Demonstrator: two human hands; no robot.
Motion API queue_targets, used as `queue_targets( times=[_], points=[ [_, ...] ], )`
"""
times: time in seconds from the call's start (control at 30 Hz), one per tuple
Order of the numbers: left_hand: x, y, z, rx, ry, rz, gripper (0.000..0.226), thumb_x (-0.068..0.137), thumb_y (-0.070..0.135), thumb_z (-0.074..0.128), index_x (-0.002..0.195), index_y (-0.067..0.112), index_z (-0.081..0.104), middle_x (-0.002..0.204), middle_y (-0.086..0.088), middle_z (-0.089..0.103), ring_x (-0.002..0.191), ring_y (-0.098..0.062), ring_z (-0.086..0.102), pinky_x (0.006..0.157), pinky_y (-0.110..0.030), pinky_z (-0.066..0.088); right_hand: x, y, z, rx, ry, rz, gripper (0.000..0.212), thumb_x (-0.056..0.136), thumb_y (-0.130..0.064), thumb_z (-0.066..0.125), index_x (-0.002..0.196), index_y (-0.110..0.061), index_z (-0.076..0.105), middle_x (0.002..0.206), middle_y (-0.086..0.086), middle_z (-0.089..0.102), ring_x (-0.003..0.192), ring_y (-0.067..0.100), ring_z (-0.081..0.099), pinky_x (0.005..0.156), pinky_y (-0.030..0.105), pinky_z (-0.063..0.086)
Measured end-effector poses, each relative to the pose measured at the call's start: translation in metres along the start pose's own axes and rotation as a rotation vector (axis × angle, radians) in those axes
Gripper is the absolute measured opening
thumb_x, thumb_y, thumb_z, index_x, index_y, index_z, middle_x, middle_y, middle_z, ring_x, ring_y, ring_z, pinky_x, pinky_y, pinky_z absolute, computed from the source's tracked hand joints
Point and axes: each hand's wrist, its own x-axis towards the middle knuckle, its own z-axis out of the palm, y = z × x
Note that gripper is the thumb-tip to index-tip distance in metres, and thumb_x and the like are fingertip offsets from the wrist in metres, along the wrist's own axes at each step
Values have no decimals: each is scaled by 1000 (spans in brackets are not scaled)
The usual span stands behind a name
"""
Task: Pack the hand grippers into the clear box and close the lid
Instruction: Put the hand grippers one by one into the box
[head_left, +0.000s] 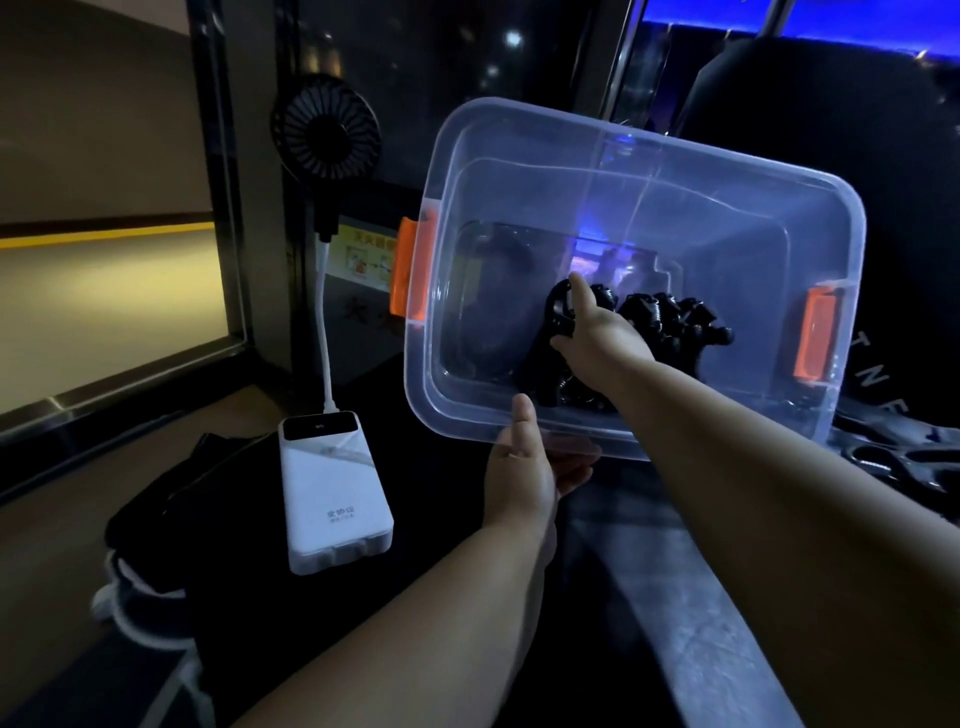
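The clear box (519, 156) with orange side latches is tilted up toward me, its open top facing the camera. My left hand (524, 467) grips its near rim, thumb inside the rim and fingers underneath. My right hand (597, 338) reaches into the box and holds a black hand gripper (556, 312), fingers curled on its handle. More black hand grippers (675, 322) lie bunched on the box floor just right of that hand. No lid is in view.
A white power bank (332, 493) lies on dark cloth at the left, cabled up to a small black fan (324, 135). Further black grippers (893, 457) lie on the surface at the right, below the box. A dark window stands behind.
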Motion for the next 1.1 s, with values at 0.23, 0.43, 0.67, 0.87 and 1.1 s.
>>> queue_targets(
  times=[0.23,0.43,0.67,0.87,1.1],
  points=[
    [0,0,0,-7,24,-24,69,98,53,32,115,-10,56,75,-19,71,62,-20,70,53,-23,54,25,0,5,-144,-9,60,80,95,-39,55,153,-30,2,125,12,59,110,32,58,72,34,40],
    [1,1,2,13,8,-5,63,100,48,31,107,-8,58,64,-13,70,56,-18,68,53,-23,52,36,7,5,-161,2,53,65,92,-42,57,146,-33,22,114,12,63,97,31,60,64,32,42],
    [2,0,0,8,38,-2,62,99,50,34,112,-6,55,77,-20,72,64,-23,70,54,-24,53,36,11,10,-219,27,74,63,94,-47,51,147,-36,20,115,13,62,98,33,60,62,33,39],
    [1,2,0,20,34,6,58,98,51,34,102,-1,57,86,-25,71,69,-26,71,55,-25,54,27,11,9,-232,36,65,76,94,-52,48,152,-34,3,118,12,63,102,32,61,65,34,42],
    [-7,8,5,11,38,40,46,99,51,34,81,11,50,77,-20,72,65,-24,70,65,-31,55,-11,25,-15,-107,136,79,82,91,-58,47,153,-31,-1,109,14,65,98,32,62,67,34,38]
  ],
)
